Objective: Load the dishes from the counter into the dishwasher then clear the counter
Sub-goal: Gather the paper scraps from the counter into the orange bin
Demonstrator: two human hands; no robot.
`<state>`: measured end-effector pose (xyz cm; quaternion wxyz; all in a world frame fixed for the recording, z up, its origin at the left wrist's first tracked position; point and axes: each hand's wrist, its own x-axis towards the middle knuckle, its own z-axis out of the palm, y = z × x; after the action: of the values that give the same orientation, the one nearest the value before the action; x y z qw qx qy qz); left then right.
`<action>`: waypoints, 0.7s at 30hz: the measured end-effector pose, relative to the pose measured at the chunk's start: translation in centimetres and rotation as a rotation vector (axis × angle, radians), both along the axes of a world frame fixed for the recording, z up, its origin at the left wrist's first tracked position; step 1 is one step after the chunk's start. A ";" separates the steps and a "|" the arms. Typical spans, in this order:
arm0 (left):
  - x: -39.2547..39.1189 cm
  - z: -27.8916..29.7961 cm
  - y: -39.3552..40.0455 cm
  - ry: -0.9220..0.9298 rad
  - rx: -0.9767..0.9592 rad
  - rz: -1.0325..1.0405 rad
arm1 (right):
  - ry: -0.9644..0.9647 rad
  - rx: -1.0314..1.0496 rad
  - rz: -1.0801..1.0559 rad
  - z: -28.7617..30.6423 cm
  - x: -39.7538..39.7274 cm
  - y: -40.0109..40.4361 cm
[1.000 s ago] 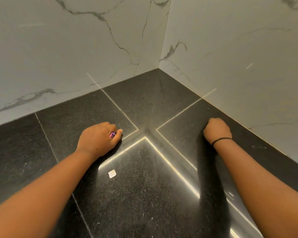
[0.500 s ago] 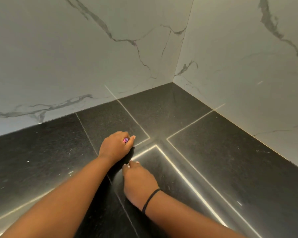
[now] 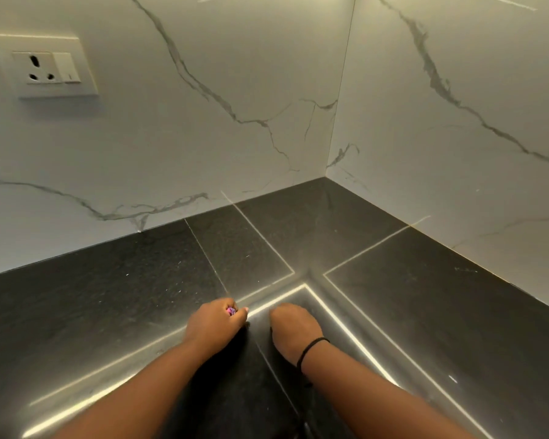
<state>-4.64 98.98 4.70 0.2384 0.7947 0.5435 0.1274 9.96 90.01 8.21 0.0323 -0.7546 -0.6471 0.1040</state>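
My left hand (image 3: 214,324) rests on the black counter (image 3: 108,296) near the corner and pinches a small pink and purple thing (image 3: 231,311) between thumb and fingers. Just to its right, my right hand (image 3: 293,327), with a black band on the wrist, lies knuckles up with its fingers curled down onto the counter. Whatever is under those fingers is hidden. No dishes are in view.
White marble walls (image 3: 203,137) meet in a corner behind the counter. A white wall socket with a switch (image 3: 46,68) sits at the upper left. Bright strip-light reflections cross the counter, and a few pale specks lie on it.
My right hand swept from the right wall over to beside the left hand, onto the spot where a small white scrap lay. The scrap is out of sight now. The view tilted up.
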 end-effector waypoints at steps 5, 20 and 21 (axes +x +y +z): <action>-1.5 0.5 -5.2 0.004 0.030 -0.059 | -0.068 -0.004 -0.002 0.2 -0.6 -5.5; -7.5 -3.7 -24.9 -0.367 -0.638 -0.352 | 0.749 0.246 -0.867 -4.9 -11.8 -22.8; -8.0 -4.9 -25.6 -0.400 -0.788 -0.256 | 0.874 0.231 -0.946 -6.8 -12.6 -23.5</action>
<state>-12.65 73.36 -0.22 0.6363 0.6640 0.3914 0.0315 -2.60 66.51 1.37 0.4154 -0.8378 -0.1795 0.3054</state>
